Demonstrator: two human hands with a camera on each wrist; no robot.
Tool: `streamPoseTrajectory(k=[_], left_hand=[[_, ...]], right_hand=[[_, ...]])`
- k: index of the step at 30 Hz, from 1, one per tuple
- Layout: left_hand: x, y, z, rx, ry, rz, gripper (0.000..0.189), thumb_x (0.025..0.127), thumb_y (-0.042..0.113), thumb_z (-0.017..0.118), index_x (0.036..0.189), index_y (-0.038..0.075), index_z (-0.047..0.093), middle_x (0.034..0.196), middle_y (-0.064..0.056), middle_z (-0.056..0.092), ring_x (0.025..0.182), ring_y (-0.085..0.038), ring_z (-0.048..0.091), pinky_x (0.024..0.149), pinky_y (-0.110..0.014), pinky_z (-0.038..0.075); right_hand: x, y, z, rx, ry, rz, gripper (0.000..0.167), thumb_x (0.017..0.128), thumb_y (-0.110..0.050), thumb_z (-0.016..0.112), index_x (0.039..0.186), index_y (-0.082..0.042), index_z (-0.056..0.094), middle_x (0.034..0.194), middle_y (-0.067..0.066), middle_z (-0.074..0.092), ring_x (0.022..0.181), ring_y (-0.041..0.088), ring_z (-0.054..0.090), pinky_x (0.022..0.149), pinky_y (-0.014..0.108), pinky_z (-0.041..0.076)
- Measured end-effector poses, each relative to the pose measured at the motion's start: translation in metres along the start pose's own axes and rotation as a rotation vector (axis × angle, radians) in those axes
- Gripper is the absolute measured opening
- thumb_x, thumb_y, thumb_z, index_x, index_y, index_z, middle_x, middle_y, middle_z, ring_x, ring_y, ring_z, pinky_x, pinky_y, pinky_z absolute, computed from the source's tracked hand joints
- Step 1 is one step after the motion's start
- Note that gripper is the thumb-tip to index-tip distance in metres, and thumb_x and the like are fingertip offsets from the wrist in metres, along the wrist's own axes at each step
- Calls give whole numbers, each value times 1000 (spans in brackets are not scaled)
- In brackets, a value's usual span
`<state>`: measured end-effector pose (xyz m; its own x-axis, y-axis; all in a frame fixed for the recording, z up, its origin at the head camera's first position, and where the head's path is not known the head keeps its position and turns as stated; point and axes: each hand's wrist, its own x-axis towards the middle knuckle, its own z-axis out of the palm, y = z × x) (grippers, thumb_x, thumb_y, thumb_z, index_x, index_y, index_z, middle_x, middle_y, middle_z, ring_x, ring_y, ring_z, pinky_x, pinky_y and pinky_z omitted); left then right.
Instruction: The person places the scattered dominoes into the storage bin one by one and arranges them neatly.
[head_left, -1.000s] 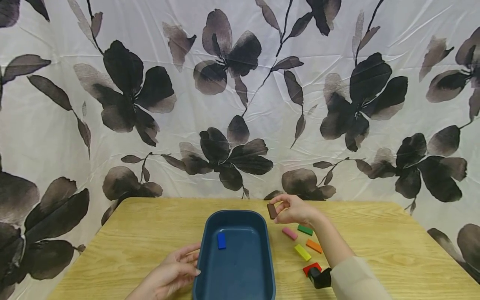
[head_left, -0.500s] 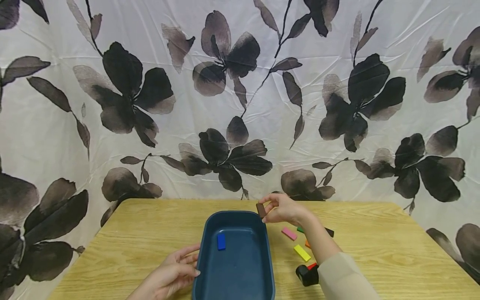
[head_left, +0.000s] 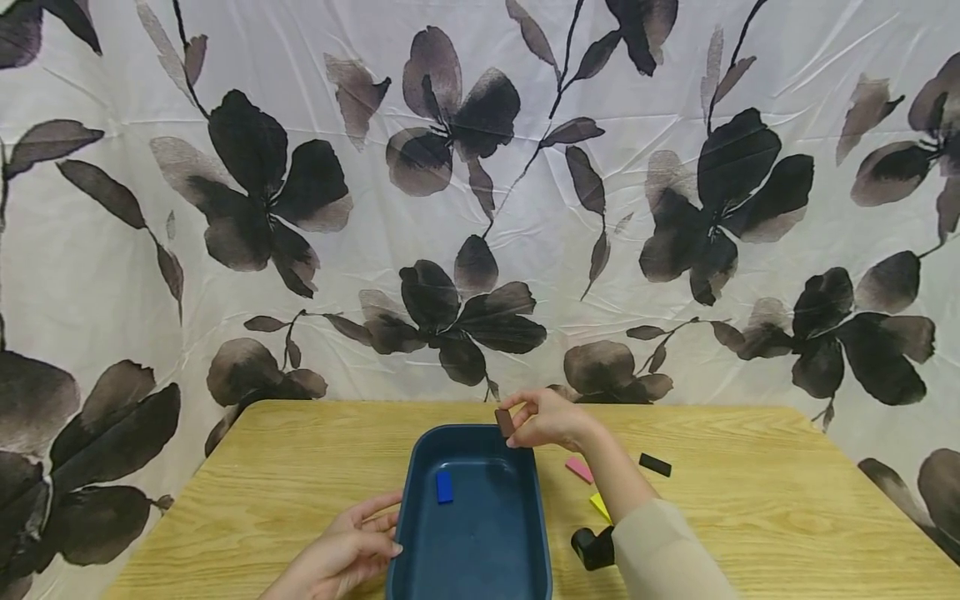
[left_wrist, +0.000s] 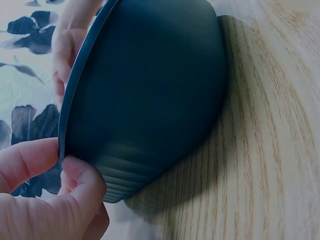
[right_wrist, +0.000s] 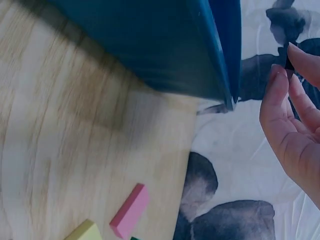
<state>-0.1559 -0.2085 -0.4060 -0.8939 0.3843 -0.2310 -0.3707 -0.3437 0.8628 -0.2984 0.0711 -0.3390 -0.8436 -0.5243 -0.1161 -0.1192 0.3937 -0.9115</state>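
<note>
- Risk, brown block (head_left: 504, 422): could slip and fall outside the tray (head_left: 480, 567), most likely if let go short of the wall; it appears at the far rim, near the right corner, and its height above that rim cannot be judged.
- Risk, contact: a low pass might knock the block on the rim and twist it out of the fingertips.
- Risk, tray: could slide or tip if the left hand (head_left: 341, 546) pulled on its one side.
- Right hand, grip: nearly closed, thumb and fingertips pinching the brown block by its edges, nothing else held.
- Left hand, grip: thumb and fingers closed on the tray's left rim, only the wall's thickness between them.
- Brown block, appearance: small, oblong, flat-faced, plain dark brown, matt; stands on end with a slight tilt; one broad face shows in the head view.
- Tray: deep, dark blue, rounded corners, smooth; on the table (head_left: 300, 450).
- Blue block (head_left: 445, 487): one, lying flat in the tray, toward its left wall.
- Table, right of tray: pink block (head_left: 580, 468); yellow block (head_left: 600, 504), partly hidden by the forearm; black block (head_left: 656, 464), beyond the forearm.
- Behind: white cloth with dark floral print (head_left: 600, 208).
</note>
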Motion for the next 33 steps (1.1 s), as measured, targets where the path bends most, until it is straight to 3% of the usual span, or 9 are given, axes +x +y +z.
streamPoseTrajectory(k=[13, 22, 33], left_hand=[[-2, -3, -2, 0, -18, 6, 76, 79, -17, 50, 144, -7, 13, 108, -6, 55, 95, -15, 54, 77, -27, 48], [-3, -1, -4, 15, 1, 5, 77, 79, -17, 50, 145, -7, 12, 112, -6, 54, 95, -16, 53, 79, -29, 48], [0, -3, -5, -7, -39, 30, 75, 78, -16, 51, 144, -6, 16, 106, -4, 55, 94, -15, 54, 77, -28, 47]], right_hand=[[12, -3, 25, 191, -61, 13, 51, 70, 18, 66, 118, 9, 51, 76, 8, 50, 65, 16, 60, 68, 29, 54], [14, -11, 33, 203, -58, 29, 50, 71, 18, 65, 117, 7, 52, 76, 8, 51, 67, 17, 63, 72, 34, 54], [19, -8, 47, 213, -66, 34, 49, 71, 16, 67, 117, 6, 53, 74, 7, 52, 64, 15, 62, 76, 40, 53]])
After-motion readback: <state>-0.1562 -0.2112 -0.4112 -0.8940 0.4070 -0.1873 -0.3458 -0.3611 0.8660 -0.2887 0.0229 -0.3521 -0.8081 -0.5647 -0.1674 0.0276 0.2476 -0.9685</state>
